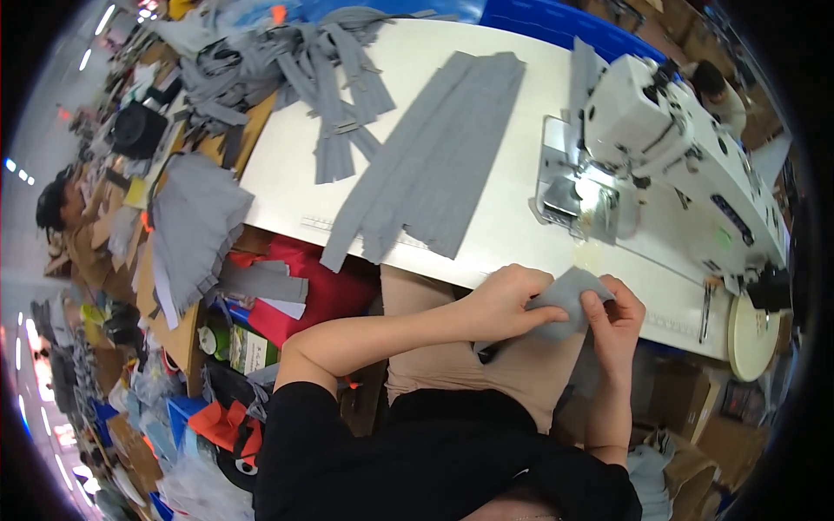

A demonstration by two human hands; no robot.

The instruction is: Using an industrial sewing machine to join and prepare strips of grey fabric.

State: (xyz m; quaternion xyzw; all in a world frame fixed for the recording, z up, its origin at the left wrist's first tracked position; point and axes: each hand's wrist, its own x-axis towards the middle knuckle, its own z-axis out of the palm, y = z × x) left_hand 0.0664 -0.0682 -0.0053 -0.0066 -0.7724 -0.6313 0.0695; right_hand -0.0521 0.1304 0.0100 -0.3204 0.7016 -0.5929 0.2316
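A small grey fabric piece [569,293] is held up over my lap, just off the near edge of the white table. My left hand [514,304] pinches its left side between thumb and fingers. On the opposite side, my right hand [613,311] grips the upper right edge, thumb in front. Beyond my hands stands a white sewing machine [686,148], its lamp lit over the metal needle plate [560,195]. Long grey fabric panels [443,143] lie flat on the table to the left of the machine, some hanging over the near edge.
Grey strips with buckles [347,113] lie at the table's far left beside a heaped grey pile [230,74]. A blue bin [569,26] borders the back. Red fabric [308,291] hangs under the left edge. A round cream disc [752,339] sits at right. Another person [82,221] works at far left.
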